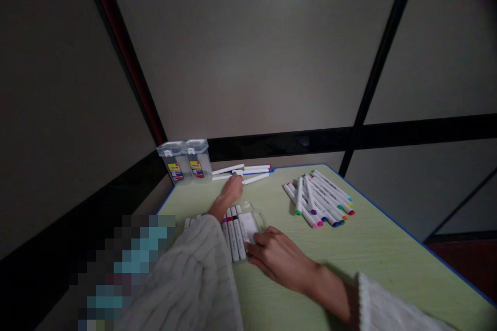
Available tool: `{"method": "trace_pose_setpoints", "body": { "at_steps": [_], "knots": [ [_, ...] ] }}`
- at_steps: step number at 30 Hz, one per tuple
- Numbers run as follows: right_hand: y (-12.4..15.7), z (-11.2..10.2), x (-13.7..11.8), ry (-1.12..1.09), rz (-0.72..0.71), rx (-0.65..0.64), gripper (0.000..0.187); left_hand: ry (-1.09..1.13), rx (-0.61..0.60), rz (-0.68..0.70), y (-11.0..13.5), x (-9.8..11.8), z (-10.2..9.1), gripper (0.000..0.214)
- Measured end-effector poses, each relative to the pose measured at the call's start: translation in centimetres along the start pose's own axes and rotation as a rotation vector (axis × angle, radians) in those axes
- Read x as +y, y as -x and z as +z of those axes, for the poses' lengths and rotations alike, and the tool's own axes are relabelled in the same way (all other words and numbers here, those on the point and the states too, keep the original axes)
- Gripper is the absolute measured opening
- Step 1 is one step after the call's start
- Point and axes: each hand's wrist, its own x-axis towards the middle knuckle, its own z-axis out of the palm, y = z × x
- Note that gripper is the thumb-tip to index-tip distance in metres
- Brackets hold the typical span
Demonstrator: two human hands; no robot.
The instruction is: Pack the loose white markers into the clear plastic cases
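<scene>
Head view: left hand (232, 191) stretched to the far table edge, fingertips pinching one of the loose white markers (248, 171) beside two clear boxes (185, 160). Right hand (276, 257) lies flat and part-spread, probably steadying the clear case (254, 223) with its marker row (234, 232) just ahead. Capped marker pile (319, 198) lies well right, untouched.

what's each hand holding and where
Left hand pinches a white marker near its middle. Right hand rests on the clear case, fingertips at its near edge.
</scene>
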Motion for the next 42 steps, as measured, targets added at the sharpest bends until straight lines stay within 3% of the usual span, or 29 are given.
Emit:
{"method": "trace_pose_setpoints", "body": {
  "at_steps": [5,8,13,17,23,35,42],
  "knots": [
    [0.1,-0.2,0.3,0.005,0.001,0.005,0.016,0.177,-0.045,-0.053,1.5,-0.2,-1.5,0.028],
    [0.2,-0.3,0.4,0.014,-0.001,0.015,0.015,0.341,-0.054,-0.085,2.7,-0.3,-2.6,0.012],
    [0.3,-0.2,0.4,0.016,-0.001,0.029,0.015,0.674,0.005,-0.171,5.2,-0.1,-4.4,0.005],
    [0.3,-0.1,0.5,0.007,-0.006,0.035,0.017,0.937,0.062,-0.267,7.8,0.4,-4.9,0.017],
    [0.6,0.1,0.5,0.025,-0.024,0.019,0.018,1.220,0.104,-0.346,10.8,1.0,-4.2,0.030],
    [1.0,0.0,0.3,0.005,0.002,-0.003,0.023,1.395,0.073,-0.386,11.8,1.8,-3.1,0.030],
    [1.2,-0.5,0.2,0.000,-0.013,0.131,0.020,1.360,0.039,-0.380,12.0,1.2,-2.7,0.028]
  ]
}}
